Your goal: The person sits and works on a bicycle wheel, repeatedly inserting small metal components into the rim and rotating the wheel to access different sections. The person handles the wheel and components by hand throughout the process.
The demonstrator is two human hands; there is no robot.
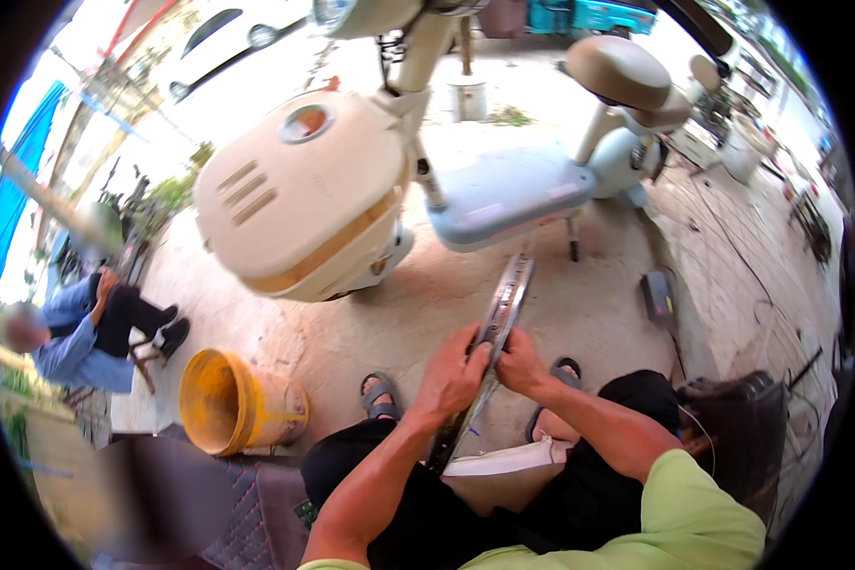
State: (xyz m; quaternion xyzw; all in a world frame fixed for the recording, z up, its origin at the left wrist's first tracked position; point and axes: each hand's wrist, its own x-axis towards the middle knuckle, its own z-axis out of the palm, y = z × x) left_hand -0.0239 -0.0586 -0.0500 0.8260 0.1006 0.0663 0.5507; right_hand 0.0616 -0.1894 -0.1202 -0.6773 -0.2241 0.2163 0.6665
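A long, narrow, silvery metal strip (507, 299) with a dark channel slants up and away from my lap; its exact kind cannot be made out. My left hand (451, 373) is closed round its left side at about mid-length, thumb on top. On the other side, slightly farther up, my right hand (521, 364) grips its right edge with bent fingers. The strip's near end looks black and reaches down by my left thigh. Between my legs, under the strip's lower part, rests a cream-coloured piece with a white rim (503, 463).
Ahead stands an electric scooter with a pale blue footboard (513, 195) and a lidded cream front basket (304, 180). A yellow bucket (242, 404) lies tipped at left, near a seated person (81, 332). A small dark box (656, 298) and loose cables lie at right.
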